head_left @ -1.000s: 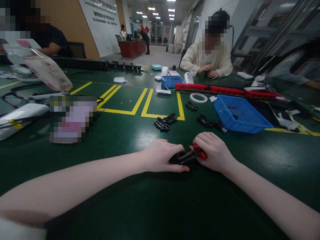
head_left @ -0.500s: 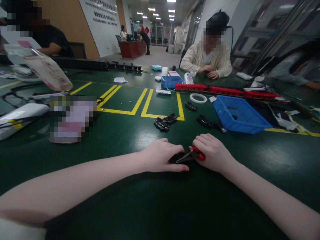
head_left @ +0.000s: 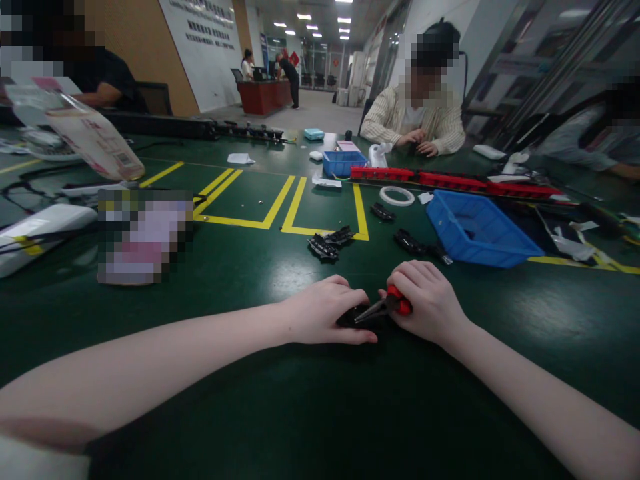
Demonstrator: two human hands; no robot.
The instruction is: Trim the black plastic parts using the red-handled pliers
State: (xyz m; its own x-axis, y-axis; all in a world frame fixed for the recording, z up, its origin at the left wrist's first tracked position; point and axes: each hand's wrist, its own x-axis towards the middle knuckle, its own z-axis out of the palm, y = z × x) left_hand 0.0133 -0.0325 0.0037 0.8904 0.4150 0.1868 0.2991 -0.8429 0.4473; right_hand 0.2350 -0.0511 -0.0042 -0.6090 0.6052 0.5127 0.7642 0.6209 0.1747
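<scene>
One black part (head_left: pixel 347 318), nearside of the blue bin (head_left: pixel 493 235), is clamped in the left hand (head_left: pixel 325 312), apparently to steady it for the red-handled pliers (head_left: pixel 397 303) gripped in the right hand (head_left: pixel 429 293).

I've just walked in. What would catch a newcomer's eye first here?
The red-handled pliers in the right hand, near the middle, their tips at a black part in the left hand. Then the big blue tray beyond, to the right, and the pink-capped bottle at upper left.
</scene>
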